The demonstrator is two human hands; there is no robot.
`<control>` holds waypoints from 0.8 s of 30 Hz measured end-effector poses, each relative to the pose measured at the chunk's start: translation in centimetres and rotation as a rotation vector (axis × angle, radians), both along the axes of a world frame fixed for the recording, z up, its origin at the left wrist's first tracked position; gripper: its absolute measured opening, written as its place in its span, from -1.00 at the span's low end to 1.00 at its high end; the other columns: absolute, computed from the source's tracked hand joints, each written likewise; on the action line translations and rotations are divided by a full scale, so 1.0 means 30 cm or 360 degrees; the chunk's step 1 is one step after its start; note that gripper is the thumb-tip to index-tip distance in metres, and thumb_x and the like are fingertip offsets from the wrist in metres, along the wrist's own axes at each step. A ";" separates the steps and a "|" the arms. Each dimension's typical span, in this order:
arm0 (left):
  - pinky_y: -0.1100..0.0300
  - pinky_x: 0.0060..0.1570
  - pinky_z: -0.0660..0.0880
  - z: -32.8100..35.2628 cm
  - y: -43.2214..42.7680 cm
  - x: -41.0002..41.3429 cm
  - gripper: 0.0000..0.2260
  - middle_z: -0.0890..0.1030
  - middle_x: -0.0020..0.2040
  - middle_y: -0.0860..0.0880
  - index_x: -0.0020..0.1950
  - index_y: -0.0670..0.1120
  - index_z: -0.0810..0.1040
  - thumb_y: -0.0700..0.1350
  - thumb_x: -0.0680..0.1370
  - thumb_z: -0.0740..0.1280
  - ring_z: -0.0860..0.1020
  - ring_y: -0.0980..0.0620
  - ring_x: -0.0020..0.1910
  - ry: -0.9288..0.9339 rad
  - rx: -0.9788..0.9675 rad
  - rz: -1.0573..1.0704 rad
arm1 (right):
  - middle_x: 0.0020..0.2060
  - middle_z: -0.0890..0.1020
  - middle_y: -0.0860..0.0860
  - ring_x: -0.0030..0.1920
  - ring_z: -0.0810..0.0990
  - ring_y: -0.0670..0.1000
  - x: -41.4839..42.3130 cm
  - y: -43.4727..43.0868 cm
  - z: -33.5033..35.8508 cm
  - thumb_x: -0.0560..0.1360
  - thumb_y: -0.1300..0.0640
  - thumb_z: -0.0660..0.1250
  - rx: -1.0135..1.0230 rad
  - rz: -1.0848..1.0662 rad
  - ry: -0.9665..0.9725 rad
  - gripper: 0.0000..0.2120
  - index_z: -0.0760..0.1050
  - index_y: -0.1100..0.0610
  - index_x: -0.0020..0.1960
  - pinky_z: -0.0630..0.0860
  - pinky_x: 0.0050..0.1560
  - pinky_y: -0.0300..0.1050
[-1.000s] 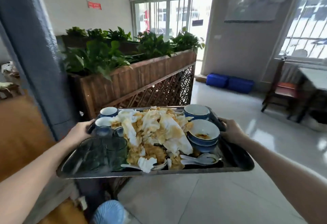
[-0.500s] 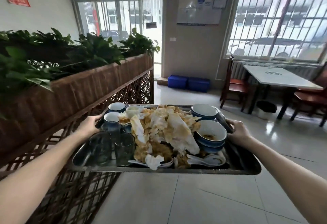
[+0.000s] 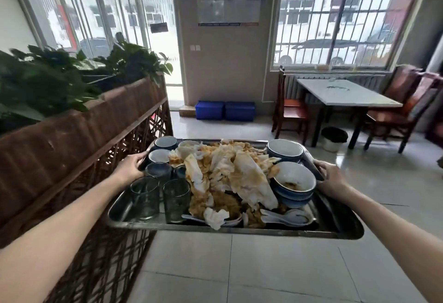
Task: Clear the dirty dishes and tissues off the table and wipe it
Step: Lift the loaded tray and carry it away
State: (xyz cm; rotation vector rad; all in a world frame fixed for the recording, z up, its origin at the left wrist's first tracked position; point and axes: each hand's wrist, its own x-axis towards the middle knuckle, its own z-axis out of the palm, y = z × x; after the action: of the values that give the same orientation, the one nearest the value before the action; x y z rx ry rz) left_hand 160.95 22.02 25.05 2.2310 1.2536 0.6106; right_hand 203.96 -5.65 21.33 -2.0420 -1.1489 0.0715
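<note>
I carry a metal tray in front of me above the tiled floor. My left hand grips its left rim and my right hand grips its right rim. A heap of stained tissues fills the middle. Stacked blue-and-white bowls sit on the right, with another bowl behind them. Glass cups stand at the front left, small cups behind them. White spoons lie along the front.
A wooden lattice planter with green plants runs along my left. Ahead, blue crates sit against the wall. At the right a white table stands with red wooden chairs and a small bin beneath it.
The view has swung right and moved forward along the planter. The table and chairs have come closer. Both hands keep their grip on the tray.
</note>
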 end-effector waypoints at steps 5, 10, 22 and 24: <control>0.50 -0.05 0.38 -0.042 0.293 0.288 -0.41 0.56 0.24 -0.26 0.40 -0.29 0.41 -0.37 0.39 0.49 0.50 -0.02 0.18 -0.0075 -0.0044 -0.0045 | -0.02 0.65 0.28 0.01 0.61 0.23 0.260 0.278 -0.021 0.29 0.39 0.50 0.0024 -0.0050 0.0001 -0.58 0.56 0.34 0.14 0.41 -0.12 -0.06; -0.01 0.16 0.44 -0.005 0.540 0.587 -0.27 0.64 0.13 -0.22 0.40 -0.15 0.46 0.01 0.24 0.44 0.57 -0.13 0.16 -0.0099 -0.0125 -0.0017 | 0.05 0.64 0.23 0.08 0.59 0.18 0.577 0.588 0.015 0.32 0.32 0.50 -0.0080 -0.0005 0.0006 -0.53 0.54 0.25 0.22 0.44 0.01 -0.02; -0.06 0.17 0.47 -0.053 1.192 1.111 -0.24 0.63 0.14 -0.22 0.39 -0.16 0.47 0.01 0.19 0.40 0.58 -0.19 0.17 -0.0094 -0.0149 -0.0033 | 0.01 0.67 0.20 0.05 0.62 0.18 1.137 1.277 -0.033 0.33 0.25 0.50 -0.0158 0.0024 0.0054 -0.54 0.55 0.18 0.22 0.51 0.03 0.06; -0.06 0.17 0.48 -0.085 1.315 1.188 -0.21 0.63 0.14 -0.21 0.38 -0.15 0.48 0.07 0.16 0.41 0.58 -0.18 0.18 -0.0072 -0.0167 -0.0029 | -0.02 0.67 0.19 0.01 0.63 0.16 1.217 1.403 -0.070 0.34 0.23 0.49 -0.0186 0.0016 0.0041 -0.56 0.56 0.16 0.21 0.48 -0.04 0.00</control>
State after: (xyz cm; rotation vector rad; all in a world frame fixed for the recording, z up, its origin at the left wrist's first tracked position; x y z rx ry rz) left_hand 196.57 61.45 22.50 2.1287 1.2131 0.5720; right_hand 240.46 36.43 19.23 -2.1316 -1.1628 0.1735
